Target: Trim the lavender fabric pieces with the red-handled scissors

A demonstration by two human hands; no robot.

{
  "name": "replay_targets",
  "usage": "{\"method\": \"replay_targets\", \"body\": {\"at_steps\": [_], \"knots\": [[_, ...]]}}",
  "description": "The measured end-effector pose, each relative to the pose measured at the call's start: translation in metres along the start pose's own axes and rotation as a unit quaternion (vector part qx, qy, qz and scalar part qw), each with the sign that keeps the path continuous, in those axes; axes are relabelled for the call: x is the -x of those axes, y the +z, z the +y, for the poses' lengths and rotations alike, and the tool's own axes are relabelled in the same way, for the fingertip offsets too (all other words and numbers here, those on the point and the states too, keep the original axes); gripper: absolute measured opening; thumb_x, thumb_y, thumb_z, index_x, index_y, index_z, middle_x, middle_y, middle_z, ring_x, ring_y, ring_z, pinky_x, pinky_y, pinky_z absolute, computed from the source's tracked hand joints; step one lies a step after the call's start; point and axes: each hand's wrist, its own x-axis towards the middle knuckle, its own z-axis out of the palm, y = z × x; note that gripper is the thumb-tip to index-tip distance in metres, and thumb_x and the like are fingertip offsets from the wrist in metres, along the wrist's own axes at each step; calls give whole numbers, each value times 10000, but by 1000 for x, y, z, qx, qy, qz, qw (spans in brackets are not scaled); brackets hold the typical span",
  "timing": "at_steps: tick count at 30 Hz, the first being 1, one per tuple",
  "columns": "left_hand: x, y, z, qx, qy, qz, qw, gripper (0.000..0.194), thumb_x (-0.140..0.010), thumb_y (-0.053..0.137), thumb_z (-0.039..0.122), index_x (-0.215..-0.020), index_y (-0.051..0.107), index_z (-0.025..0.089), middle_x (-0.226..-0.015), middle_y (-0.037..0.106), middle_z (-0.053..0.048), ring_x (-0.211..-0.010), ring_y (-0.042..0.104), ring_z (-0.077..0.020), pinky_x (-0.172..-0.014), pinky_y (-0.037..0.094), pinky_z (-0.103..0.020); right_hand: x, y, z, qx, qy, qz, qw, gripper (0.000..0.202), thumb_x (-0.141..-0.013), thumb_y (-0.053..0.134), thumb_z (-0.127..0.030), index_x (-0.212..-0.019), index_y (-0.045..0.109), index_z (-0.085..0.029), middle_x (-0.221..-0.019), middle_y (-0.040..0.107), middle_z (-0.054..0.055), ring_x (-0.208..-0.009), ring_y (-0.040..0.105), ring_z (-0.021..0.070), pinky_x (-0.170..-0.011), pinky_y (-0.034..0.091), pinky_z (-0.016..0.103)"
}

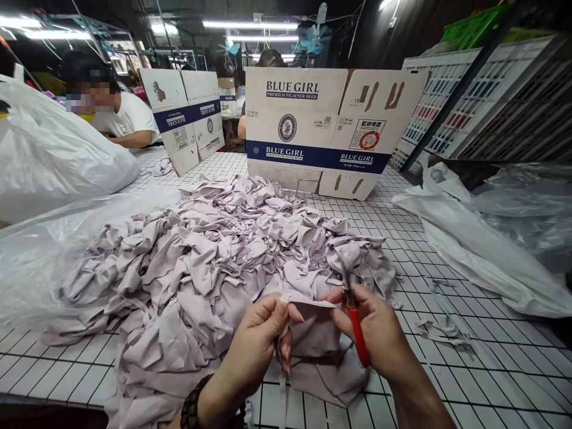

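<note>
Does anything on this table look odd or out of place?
Yes: a large beer carton stands behind the fabric pile, odd among cloth. Loose scraps also lie strewn to the right of the right hand, looking untidy.

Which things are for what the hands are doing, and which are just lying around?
Part of the job, it seems:
cloth, held between the left hand and right hand
red-handled scissors, in the right hand
big cloth pile

Probably just around:
cloth scraps, on the right
printed cardboard, standing up
white plastic bag
green basket
</note>
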Motion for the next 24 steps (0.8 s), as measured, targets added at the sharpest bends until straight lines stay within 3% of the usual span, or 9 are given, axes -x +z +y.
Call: {"method": "replay_targets", "body": {"at_steps": [4,7,11,15,18,21,24], "knots": [[1,8,-8,-17,-1,-29,999,471,-736,685,602,-761,589,141,-382,512,49,-286,409,-54,-317,390,-142,4,13,-6,-40,-13,-34,999,260,-673,787,-268,-872,632,-201,-995,694,63,-751,642,173,-618,513,243],[1,11,-9,-20,-2,-49,999,493,-734,661,635,-777,583,150,-373,518,43,-268,407,-71,-302,387,-165,8,31,-5,-79,-35,-55,995,208,-705,772,-251,-856,640,-195,-885,706,42,-752,647,167,-667,524,244],[2,9,-5,-68,21,-19,997,497,-750,639,639,-796,623,145,-409,499,44,-293,425,-74,-317,378,-168,4,39,1,-103,-68,16,992,202,-667,781,-201,-804,633,-197,-818,712,29,-739,660,170,-698,535,254],[6,8,-3,-146,116,61,981,494,-747,656,615,-709,689,124,-833,594,-56,-399,442,-29,-339,366,-173,-3,37,6,-139,-94,61,984,181,-663,742,-170,-804,635,-208,-902,724,47,-788,671,183,-712,541,271],[9,9,-3,-194,193,84,958,437,-815,627,534,-669,718,132,-1184,554,-141,-601,582,-96,-420,436,-194,-5,42,10,-161,-90,53,981,185,-625,722,-122,-774,645,-199,-860,717,35,-725,652,167,-671,532,260],[9,9,-2,-165,197,23,966,378,-852,613,458,-681,722,138,-1270,553,-152,-619,622,-116,-392,422,-187,-6,53,17,-186,-32,37,981,207,-592,736,-128,-759,629,-187,-625,643,-29,-470,523,96,-448,429,194],[6,8,-4,-80,180,-47,979,336,-864,613,426,-724,699,133,-1044,655,-118,-434,547,-55,-363,414,-181,-6,66,25,-216,19,-28,976,183,-676,732,-266,-745,580,-190,-443,492,-88,-338,398,71,-351,312,182]]}}
